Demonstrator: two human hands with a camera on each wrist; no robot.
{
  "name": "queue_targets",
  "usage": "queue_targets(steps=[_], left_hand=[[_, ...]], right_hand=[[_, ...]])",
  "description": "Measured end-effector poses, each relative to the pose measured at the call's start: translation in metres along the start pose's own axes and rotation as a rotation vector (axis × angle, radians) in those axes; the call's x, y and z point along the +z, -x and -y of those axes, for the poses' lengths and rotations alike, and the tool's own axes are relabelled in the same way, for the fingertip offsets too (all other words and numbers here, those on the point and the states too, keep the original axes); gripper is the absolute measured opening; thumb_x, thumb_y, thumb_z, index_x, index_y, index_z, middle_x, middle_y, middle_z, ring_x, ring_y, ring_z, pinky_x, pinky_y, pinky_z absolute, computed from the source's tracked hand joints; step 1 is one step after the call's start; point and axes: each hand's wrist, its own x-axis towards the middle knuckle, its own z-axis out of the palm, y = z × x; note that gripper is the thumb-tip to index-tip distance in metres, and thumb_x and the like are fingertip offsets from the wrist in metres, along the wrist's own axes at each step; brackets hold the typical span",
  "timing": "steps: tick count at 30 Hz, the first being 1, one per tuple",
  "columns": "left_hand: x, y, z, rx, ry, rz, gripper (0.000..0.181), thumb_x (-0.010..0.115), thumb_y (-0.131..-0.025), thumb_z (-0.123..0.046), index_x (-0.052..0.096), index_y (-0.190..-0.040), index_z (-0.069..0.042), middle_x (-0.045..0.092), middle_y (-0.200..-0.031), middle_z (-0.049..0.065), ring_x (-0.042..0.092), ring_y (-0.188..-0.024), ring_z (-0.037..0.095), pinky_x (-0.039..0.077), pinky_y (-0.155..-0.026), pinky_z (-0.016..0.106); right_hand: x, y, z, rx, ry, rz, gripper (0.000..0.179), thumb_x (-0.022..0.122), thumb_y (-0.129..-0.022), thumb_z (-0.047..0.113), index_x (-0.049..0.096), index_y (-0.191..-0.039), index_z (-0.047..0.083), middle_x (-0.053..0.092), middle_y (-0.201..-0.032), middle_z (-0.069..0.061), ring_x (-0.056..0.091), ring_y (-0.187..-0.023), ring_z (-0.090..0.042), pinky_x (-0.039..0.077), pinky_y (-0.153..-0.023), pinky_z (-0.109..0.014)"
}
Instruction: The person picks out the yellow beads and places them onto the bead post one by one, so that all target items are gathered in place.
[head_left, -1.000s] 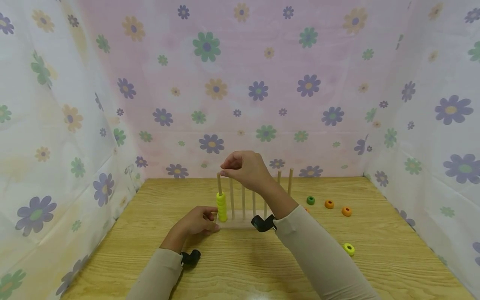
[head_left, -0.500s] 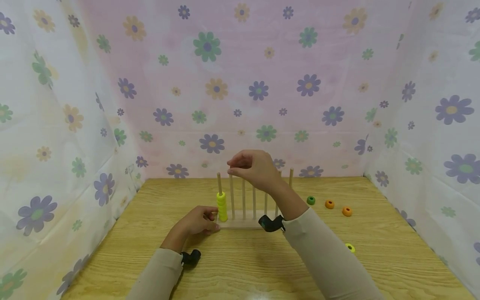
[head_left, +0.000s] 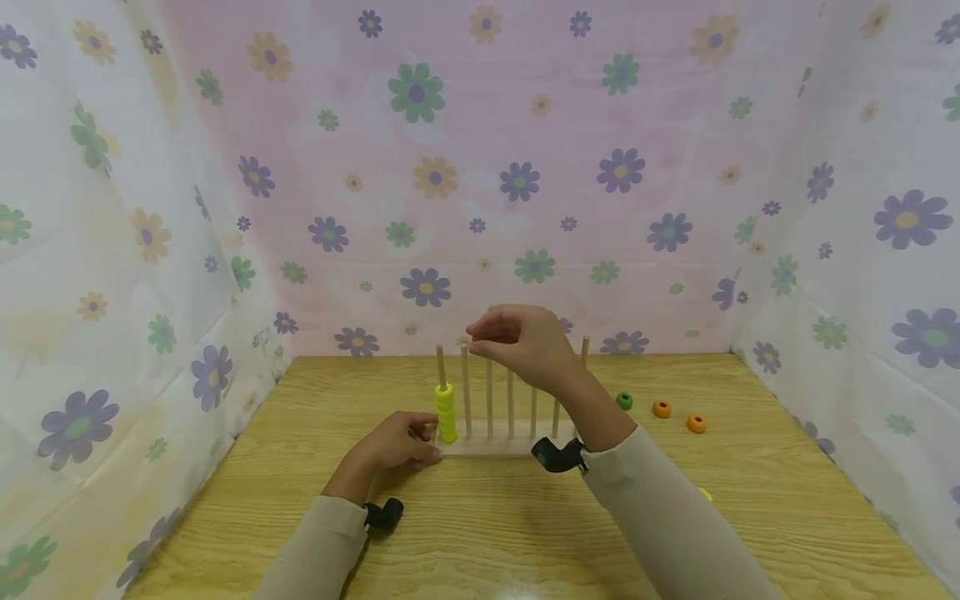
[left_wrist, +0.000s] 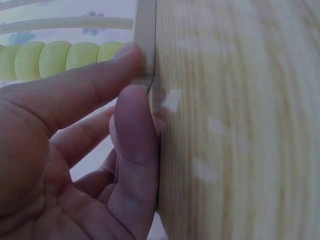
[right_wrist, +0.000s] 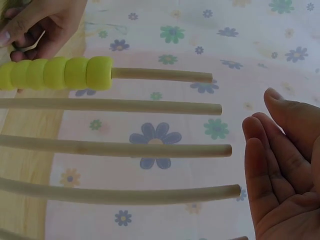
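Observation:
A wooden counting stand (head_left: 487,450) with a row of upright rods stands on the table. Several yellow beads (head_left: 446,414) are stacked on its leftmost rod, whose upper part is bare. My left hand (head_left: 393,442) holds the left end of the stand's base; in the left wrist view its thumb and a finger meet at the base's corner. My right hand (head_left: 525,343) hovers by the rod tops, just right of the second rod (head_left: 466,387). Its fingers are loosely bent and nothing shows between them, in the right wrist view too. The other rods carry no visible beads.
Right of the stand lie a green bead (head_left: 624,401), an orange bead (head_left: 662,408) and another orange bead (head_left: 697,423). A loose yellow bead (head_left: 706,495) peeks out beside my right sleeve, mostly covered. Flower-patterned cloth (head_left: 480,167) surrounds the table at the back and sides.
My right hand has moved to the right, from the top of the leftmost rod past the second. My sleeve now covers most of the loose yellow bead. My left hand has stayed put.

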Motion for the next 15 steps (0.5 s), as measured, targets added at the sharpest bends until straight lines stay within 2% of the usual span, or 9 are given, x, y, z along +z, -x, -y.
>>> queue_targets(steps=[8,15], left_hand=[[0.0,-0.001,0.003,0.007,0.018,0.013,0.075,0.084,-0.087,-0.011,0.049,-0.153,-0.002,0.056,-0.109,0.012,0.062,-0.077,0.019,0.057,-0.068,0.031],[0.001,-0.001,0.002,0.004,0.018,0.011,0.075,0.083,-0.087,-0.01,0.049,-0.153,-0.002,0.055,-0.108,0.012,0.062,-0.077,0.019,0.056,-0.068,0.031]], right_hand=[[-0.01,0.015,-0.006,-0.016,-0.026,-0.019,0.015,0.081,-0.092,0.026,0.078,-0.107,0.023,0.077,-0.106,0.002,0.075,-0.094,-0.011,0.062,-0.083,-0.028],[-0.02,0.028,-0.016,-0.016,-0.002,-0.036,0.014,0.08,-0.093,0.026,0.078,-0.107,0.023,0.077,-0.105,0.003,0.075,-0.094,-0.011,0.062,-0.082,-0.029]])
